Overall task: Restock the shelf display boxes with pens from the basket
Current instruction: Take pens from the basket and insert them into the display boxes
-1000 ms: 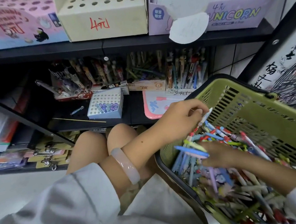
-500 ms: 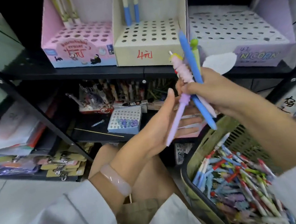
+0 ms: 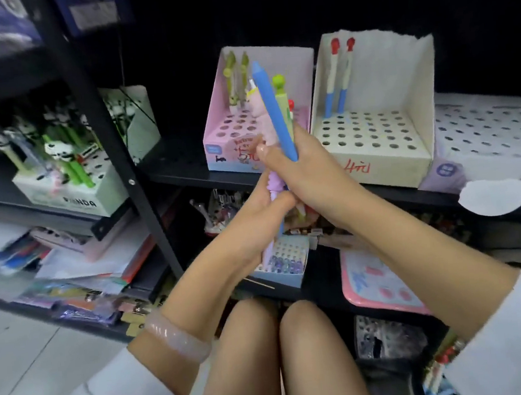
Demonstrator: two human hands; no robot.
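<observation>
Pens first: a small bunch is up in front of the shelf now, lifted clear of the basket [image 3: 441,367], which a second ago had both hands digging in it and now shows only as a sliver at bottom right. Shelf boxes fill the view: the pink display box [image 3: 232,146] holds two green-topped pens at the back, the cream display box [image 3: 371,142] two blue-and-cream ones, and most holes in both are empty. Right hand [image 3: 310,167] wraps the bunch, with the blue pen [image 3: 275,113] standing tallest. Left hand [image 3: 254,210] has come in beneath, fingers curled round the lower end of the lilac pen [image 3: 272,189], probably teasing it out, though the blur makes that hard to call. Sorting's begun; nothing slotted yet. Blue looks headed for cream.
</observation>
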